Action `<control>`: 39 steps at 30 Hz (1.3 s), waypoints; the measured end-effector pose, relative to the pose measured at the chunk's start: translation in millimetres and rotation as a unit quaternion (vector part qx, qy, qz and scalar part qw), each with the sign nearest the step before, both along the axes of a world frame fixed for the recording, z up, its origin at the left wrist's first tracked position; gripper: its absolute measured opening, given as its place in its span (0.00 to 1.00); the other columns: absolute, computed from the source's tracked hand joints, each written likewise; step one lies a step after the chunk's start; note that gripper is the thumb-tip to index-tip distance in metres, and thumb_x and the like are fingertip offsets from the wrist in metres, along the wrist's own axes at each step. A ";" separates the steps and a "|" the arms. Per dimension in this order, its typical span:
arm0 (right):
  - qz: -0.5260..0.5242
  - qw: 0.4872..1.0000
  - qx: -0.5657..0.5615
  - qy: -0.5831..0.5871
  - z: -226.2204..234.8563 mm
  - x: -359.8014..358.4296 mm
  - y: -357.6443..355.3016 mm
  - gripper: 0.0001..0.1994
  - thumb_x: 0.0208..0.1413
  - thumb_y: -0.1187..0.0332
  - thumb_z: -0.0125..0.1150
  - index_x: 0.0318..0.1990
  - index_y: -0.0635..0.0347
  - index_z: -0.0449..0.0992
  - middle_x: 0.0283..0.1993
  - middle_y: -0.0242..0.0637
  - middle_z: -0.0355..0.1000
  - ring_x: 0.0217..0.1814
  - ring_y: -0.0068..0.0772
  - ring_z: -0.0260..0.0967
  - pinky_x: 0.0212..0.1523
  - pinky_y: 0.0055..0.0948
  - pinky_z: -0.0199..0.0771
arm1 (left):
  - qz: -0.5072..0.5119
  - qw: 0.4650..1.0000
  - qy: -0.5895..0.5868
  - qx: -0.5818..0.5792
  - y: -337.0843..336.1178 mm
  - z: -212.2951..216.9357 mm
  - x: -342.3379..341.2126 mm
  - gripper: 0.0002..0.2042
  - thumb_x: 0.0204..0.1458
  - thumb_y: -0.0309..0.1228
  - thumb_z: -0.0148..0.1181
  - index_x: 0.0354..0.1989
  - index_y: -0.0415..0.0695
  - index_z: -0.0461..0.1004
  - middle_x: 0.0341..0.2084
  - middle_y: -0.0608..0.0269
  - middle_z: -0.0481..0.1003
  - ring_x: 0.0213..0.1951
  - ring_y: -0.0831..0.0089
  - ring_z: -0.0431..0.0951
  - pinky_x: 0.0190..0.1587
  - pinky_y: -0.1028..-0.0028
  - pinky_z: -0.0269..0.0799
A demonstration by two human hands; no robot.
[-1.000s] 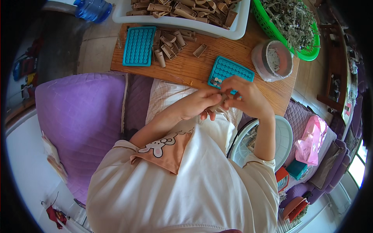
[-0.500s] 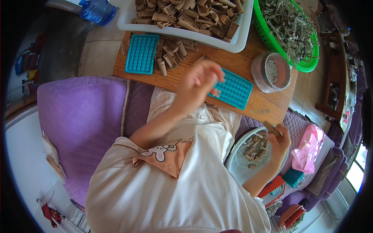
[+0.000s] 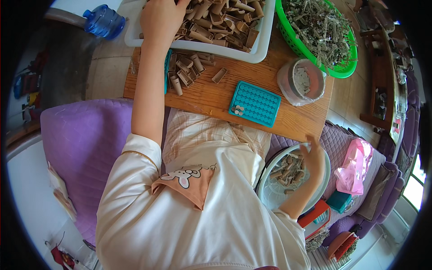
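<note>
My left hand point(image 3: 163, 20) reaches over the left part of a white bin point(image 3: 245, 56) heaped with brown plastic half-shell pieces point(image 3: 211, 20). The picture's top edge cuts off its fingertips, so whether it grips a piece is hidden. My right hand point(image 3: 314, 157) hovers at the right side of a round pale basin point(image 3: 271, 198) holding similar pieces point(image 3: 288, 168). Its fingers are apart, and no piece shows in them. On the wooden table point(image 3: 193, 102), a teal tray with round cells point(image 3: 255, 105) has several small pale discs point(image 3: 237, 109) at its near left corner.
Several loose brown pieces point(image 3: 186, 69) lie left on the table beside another teal tray point(image 3: 167, 67), mostly behind my left forearm. A clear tub point(image 3: 299, 81) with small white bits and a green basket point(image 3: 335, 72) of clear scraps stand right. A pink bag point(image 3: 356, 168) rests beyond the basin.
My left hand has gone from above the teal tray to the white bin at far left. The brown piece held in my right hand no longer shows there. The view has shifted slightly.
</note>
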State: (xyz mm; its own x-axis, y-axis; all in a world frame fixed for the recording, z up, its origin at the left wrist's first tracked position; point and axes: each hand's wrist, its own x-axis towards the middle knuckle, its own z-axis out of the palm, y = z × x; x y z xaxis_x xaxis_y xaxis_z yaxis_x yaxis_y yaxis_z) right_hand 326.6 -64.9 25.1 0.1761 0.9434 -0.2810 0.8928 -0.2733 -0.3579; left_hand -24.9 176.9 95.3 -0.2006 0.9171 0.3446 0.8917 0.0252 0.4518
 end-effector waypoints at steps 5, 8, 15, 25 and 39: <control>0.066 0.977 0.185 0.084 31.1 -37.0 91.1 0.11 0.43 0.72 0.54 0.36 0.63 0.68 0.29 0.44 0.69 0.32 0.40 0.68 0.31 0.30 0.66 | 0.006 0.998 -0.041 -0.040 -1.2 11.4 8.4 0.14 0.47 0.30 0.51 0.41 0.35 0.66 0.35 0.50 0.70 0.38 0.58 0.69 0.38 0.67 0.66; 0.000 0.937 0.346 0.042 30.2 -40.3 146.8 0.10 0.42 0.71 0.55 0.35 0.61 0.70 0.25 0.40 0.68 0.28 0.37 0.67 0.28 0.28 0.65 | -0.006 0.998 -0.057 -0.024 -3.2 12.1 7.9 0.14 0.47 0.25 0.49 0.43 0.36 0.64 0.37 0.49 0.69 0.39 0.58 0.69 0.40 0.67 0.66; -0.005 0.900 0.427 -0.084 28.9 -13.2 238.2 0.11 0.42 0.69 0.53 0.37 0.57 0.71 0.29 0.44 0.66 0.32 0.40 0.64 0.34 0.33 0.64 | -0.051 0.995 -0.087 0.011 -3.8 7.3 6.6 0.18 0.48 0.23 0.47 0.50 0.41 0.59 0.44 0.49 0.64 0.46 0.58 0.65 0.45 0.68 0.63; 0.136 0.865 0.417 -0.245 39.3 7.5 316.5 0.10 0.43 0.63 0.53 0.34 0.51 0.74 0.31 0.42 0.68 0.34 0.44 0.64 0.38 0.37 0.63 | -0.137 0.925 -0.293 0.201 -16.9 -38.2 -9.3 0.09 0.46 0.23 0.46 0.37 0.40 0.64 0.28 0.62 0.70 0.24 0.79 0.71 0.26 0.82 0.66; 0.194 0.593 0.271 0.733 129.2 -26.7 226.7 0.08 0.52 0.69 0.46 0.37 0.64 0.64 0.33 0.36 0.66 0.19 0.15 0.56 0.30 0.13 0.62 | -0.233 0.620 -0.748 -0.047 -100.7 -40.1 33.9 0.18 0.41 0.18 0.40 0.43 0.42 0.57 0.23 0.63 0.63 0.20 0.78 0.63 0.21 0.81 0.61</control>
State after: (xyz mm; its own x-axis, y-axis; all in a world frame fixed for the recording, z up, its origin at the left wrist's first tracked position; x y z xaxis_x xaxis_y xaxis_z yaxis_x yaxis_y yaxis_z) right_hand 299.9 161.9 154.3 -0.1426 0.8549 0.4987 -0.5285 0.3603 -0.7687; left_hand 9.0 76.2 55.2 0.0617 0.9975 0.0332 -0.6035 0.0109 0.7973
